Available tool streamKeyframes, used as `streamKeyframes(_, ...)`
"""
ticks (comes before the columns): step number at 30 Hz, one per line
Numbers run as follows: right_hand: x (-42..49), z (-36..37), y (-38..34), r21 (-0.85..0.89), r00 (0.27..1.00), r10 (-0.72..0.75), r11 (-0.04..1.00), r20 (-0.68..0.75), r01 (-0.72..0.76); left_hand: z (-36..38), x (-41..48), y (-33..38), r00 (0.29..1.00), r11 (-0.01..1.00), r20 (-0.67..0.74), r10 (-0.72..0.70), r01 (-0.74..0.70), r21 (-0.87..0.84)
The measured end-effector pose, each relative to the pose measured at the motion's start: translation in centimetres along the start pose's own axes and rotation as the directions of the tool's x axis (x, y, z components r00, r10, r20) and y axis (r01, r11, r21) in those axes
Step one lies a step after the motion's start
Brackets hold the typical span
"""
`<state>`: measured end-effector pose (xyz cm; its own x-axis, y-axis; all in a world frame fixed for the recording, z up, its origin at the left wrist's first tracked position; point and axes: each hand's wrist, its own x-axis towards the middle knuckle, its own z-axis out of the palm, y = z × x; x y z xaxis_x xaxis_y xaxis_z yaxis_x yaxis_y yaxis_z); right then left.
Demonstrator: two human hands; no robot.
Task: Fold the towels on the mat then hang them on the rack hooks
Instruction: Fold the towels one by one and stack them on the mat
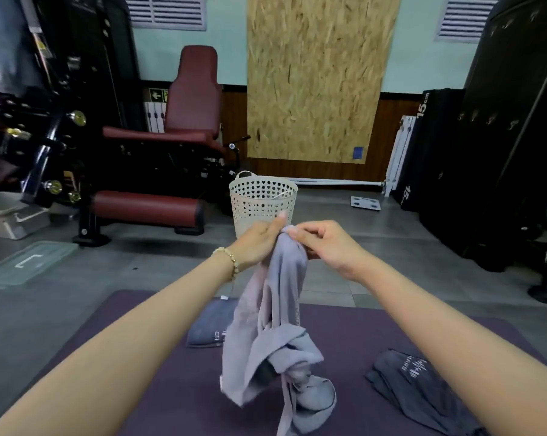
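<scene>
**Corners before creases**

Folded dark towel [206, 328] sits flat on the left of the mat [344, 335], label showing. That one looks ready for hanging.

Moving across, the left hand [259, 243] is raised above the mat. Its fingers curl round the bunched top of the pale lilac towel [275, 325], thumb straight up against the cloth. The towel drops in a twisted rope, and its lower end is tangled on itself and resting on the mat.

Right beside it, on the same bunch, the right hand [325, 247] pinches the top edge between thumb and fingertips. The hands are nearly touching, and that, I'd say, is the thing to fix.

The left hand should keep its corner while the right slides out along the hem to find the other. Then draw the hands well apart and give a shake so the twist falls out. Only then lay the towel flat on the bare mat and fold it edge to edge.

Further right lies a rumpled dark towel [414, 382], so keep the lilac one clear of it.

Far right, small hooks [486, 118] line a dark panel, well apart from the mat. That is likely the rack.
</scene>
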<state>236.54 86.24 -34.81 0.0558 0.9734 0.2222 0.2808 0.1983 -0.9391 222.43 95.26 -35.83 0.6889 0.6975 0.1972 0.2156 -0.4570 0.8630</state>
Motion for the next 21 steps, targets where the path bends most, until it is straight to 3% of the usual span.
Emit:
streamKeyframes(3,-0.3,-0.7,0.0,0.016,0.998,0.065,0.998,-0.012,-0.065,0.1,-0.1,0.1,0.994,0.994,-0.111,-0.013,0.000,-0.112)
streamKeyframes(8,-1.4,0.3,1.2,0.061,0.986,0.104,0.992,0.131,-0.112,-1.2,0.6,1.3,0.965,0.971,-0.264,0.001,-0.064,-0.230)
streamKeyframes(11,-2.0,-0.6,2.0,0.027,0.970,0.143,0.988,0.197,-0.151,-3.1,0.9,1.9,0.891,0.937,-0.446,-0.091,-0.075,-0.340)
streamKeyframes(14,-3.1,-1.0,3.2,-0.153,0.869,0.309,0.951,0.387,-0.270,-6.4,0.9,2.2,0.793,0.893,-0.564,-0.231,-0.057,-0.446)
streamKeyframes(16,-3.8,-1.2,2.9,-0.246,0.800,0.358,0.931,0.481,-0.269,-8.8,0.8,1.4,0.748,0.879,-0.611,-0.259,-0.079,-0.470)
streamKeyframes(17,-3.8,-1.6,2.3,-0.277,0.806,0.345,0.932,0.482,-0.234,-9.7,0.4,1.0,0.724,0.880,-0.635,-0.271,-0.081,-0.468)
streamKeyframes(18,-3.6,-2.0,1.3,-0.303,0.860,0.296,0.937,0.416,-0.176,-10.5,0.1,0.4,0.709,0.887,-0.651,-0.273,-0.077,-0.455)
streamKeyframes(20,-2.5,-3.7,-0.4,-0.349,0.997,0.042,0.937,0.061,-0.018,-11.2,-0.3,-0.7,0.713,0.929,-0.655,-0.251,-0.013,-0.371)
streamKeyframes(21,-2.0,-4.5,-1.1,-0.354,0.985,-0.105,0.934,-0.134,0.051,-11.1,-0.6,-1.1,0.724,0.953,-0.650,-0.232,0.036,-0.300)
